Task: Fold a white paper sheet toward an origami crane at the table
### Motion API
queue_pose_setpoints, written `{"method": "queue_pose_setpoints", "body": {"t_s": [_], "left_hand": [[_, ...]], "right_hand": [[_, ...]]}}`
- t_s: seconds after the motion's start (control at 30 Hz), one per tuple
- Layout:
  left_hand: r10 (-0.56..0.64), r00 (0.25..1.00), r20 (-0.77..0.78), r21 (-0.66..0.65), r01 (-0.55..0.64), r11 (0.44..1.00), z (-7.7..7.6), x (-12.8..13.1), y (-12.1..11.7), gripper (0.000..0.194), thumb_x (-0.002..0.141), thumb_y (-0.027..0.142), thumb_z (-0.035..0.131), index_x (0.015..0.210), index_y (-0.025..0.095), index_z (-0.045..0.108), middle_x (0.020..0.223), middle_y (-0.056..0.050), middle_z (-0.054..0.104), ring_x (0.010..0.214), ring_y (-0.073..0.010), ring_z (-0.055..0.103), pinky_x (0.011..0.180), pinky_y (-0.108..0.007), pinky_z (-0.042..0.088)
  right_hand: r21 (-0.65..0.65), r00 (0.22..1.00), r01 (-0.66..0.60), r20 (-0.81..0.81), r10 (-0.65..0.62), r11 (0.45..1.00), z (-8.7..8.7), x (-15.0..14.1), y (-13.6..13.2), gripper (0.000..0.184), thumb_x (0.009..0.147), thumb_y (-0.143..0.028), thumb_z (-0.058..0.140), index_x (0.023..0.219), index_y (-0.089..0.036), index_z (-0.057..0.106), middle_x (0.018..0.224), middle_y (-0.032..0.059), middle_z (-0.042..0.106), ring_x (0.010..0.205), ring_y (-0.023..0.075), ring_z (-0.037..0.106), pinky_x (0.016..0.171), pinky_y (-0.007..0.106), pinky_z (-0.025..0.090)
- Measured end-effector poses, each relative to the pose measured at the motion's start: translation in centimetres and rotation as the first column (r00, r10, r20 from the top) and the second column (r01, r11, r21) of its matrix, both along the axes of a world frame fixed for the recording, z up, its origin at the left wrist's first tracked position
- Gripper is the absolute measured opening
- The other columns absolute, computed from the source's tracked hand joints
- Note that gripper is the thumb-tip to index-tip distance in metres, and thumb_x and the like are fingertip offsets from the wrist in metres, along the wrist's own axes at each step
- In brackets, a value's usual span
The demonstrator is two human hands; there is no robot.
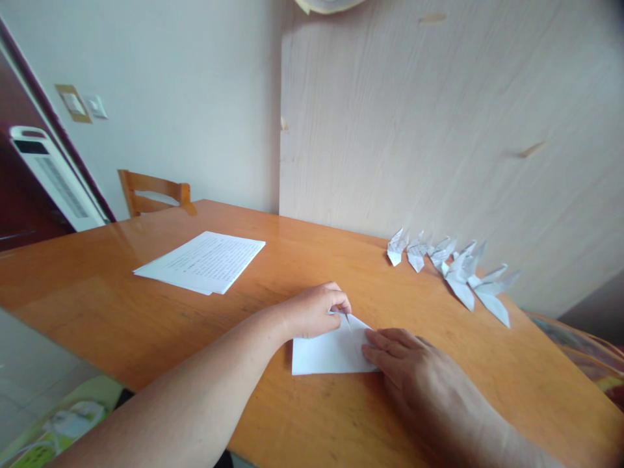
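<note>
A folded sheet of white paper (324, 356) lies on the wooden table in front of me, with a pointed top and a straight lower edge. My left hand (319, 311) is closed in a pinch on the paper's upper edge, near a raised flap with a crease below it. On the right side, my right hand (414, 364) rests with its fingers stretched out over the paper's right corner. The left fingertips are partly hidden behind the curled hand.
Several folded paper cranes (461, 279) stand in a row at the table's far right. A stack of printed sheets (205, 263) lies at the left on the table (292, 244). A wooden chair (153, 188) is beyond the far edge, and a wall panel (390, 130) rises behind.
</note>
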State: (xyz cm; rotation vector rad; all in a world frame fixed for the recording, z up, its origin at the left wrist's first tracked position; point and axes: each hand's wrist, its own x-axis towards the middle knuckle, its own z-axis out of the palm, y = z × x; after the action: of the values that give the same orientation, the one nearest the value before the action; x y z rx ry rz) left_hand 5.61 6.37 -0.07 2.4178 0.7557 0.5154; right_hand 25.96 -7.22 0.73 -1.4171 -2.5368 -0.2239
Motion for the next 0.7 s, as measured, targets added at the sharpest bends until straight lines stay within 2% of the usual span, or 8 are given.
{"method": "queue_pose_setpoints", "body": {"t_s": [0.33,0.53,0.7], "left_hand": [[-0.033,0.999,0.007,0.003,0.033,0.999,0.14,-0.01,0.0,0.026,0.075,0.009,0.054,0.094,0.021,0.069,0.104,-0.003,0.062,0.095,-0.0167,0.06,0.084,-0.028,0.047],[0.052,0.999,-0.016,-0.05,-0.052,0.997,0.71,-0.16,-0.53,0.031,0.078,0.013,0.054,0.107,0.022,0.062,0.109,-0.004,0.062,0.096,-0.0177,0.061,0.081,-0.028,0.049],[-0.005,1.0,-0.01,-0.033,0.005,0.999,0.63,-0.21,-0.4,0.03,0.08,0.011,0.053,0.104,0.023,0.067,0.11,-0.003,0.062,0.098,-0.0166,0.06,0.087,-0.028,0.048]], "right_hand": [[-0.005,1.0,0.004,0.014,-0.004,1.0,0.12,-0.21,0.03,0.041,0.082,-0.002,0.048,0.109,-0.019,0.074,0.12,0.009,0.071,0.107,0.0272,0.065,0.089,0.043,0.058],[-0.026,1.0,0.006,0.023,-0.006,1.0,0.31,-0.3,-0.05,0.04,0.083,-0.001,0.047,0.106,-0.019,0.075,0.119,0.0098,0.071,0.105,0.0273,0.066,0.088,0.045,0.059],[-0.023,1.0,0.01,0.008,-0.01,1.0,0.23,-0.24,0.0,0.039,0.084,-0.002,0.047,0.105,-0.02,0.075,0.118,0.0098,0.071,0.105,0.0269,0.066,0.087,0.044,0.059]]}}
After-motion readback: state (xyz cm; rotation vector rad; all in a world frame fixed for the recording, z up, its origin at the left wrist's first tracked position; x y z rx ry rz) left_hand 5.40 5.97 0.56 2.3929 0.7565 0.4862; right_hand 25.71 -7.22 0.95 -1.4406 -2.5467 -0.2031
